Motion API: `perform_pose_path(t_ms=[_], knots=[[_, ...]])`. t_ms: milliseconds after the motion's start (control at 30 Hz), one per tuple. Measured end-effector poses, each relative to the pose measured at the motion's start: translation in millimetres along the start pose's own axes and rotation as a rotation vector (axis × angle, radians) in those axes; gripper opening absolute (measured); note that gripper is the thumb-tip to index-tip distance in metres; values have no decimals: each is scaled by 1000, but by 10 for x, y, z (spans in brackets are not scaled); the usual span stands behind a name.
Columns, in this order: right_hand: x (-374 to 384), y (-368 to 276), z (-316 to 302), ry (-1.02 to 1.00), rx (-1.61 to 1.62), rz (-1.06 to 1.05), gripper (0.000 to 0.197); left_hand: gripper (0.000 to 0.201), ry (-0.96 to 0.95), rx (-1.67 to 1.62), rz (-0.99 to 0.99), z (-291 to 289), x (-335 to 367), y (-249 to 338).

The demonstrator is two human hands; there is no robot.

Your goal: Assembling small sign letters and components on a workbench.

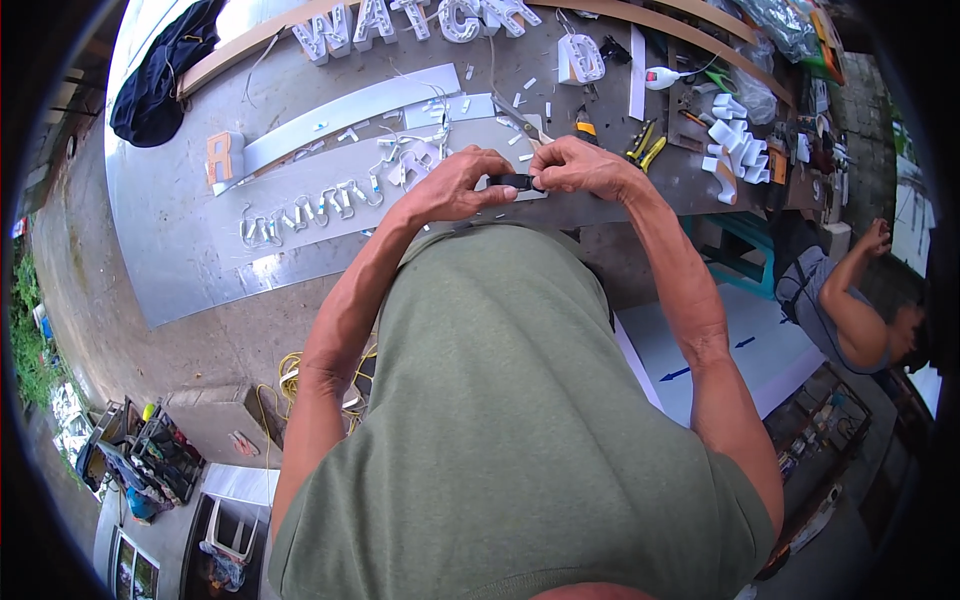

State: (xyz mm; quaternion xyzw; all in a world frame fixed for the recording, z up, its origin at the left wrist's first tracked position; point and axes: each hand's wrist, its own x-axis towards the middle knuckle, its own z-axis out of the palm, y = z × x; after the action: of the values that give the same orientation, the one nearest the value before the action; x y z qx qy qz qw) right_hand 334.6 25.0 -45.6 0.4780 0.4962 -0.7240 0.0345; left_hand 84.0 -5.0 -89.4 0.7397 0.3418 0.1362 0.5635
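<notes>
- Both hands pinch a small black piece point(512, 181) between them: left hand point(455, 185) closed on its left end, right hand point(578, 167) closed on its right end.
- Piece sits above the near table point(170, 230) edge, over a grey panel point(300, 205).
- Yellow pliers point(647, 148) lie just right of the right hand.
- White letters point(410, 22) stand along the far edge.
</notes>
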Motion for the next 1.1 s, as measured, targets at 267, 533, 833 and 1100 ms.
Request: perform_pose_path(t_ms=[267, 533, 833, 1100], knots=[[-75, 1, 147, 149, -269, -207, 25, 30, 166, -147, 88, -182, -151, 254], [-434, -145, 605, 300, -75, -175, 21, 25, 57, -166, 40, -222, -290, 800], [-634, 33, 1204, 512, 429, -343, 12, 25, -68, -245, 31, -193, -546, 812], [-681, 110, 1808, 704, 424, -391, 21, 32, -97, -415, -26, -99, -911, 809]])
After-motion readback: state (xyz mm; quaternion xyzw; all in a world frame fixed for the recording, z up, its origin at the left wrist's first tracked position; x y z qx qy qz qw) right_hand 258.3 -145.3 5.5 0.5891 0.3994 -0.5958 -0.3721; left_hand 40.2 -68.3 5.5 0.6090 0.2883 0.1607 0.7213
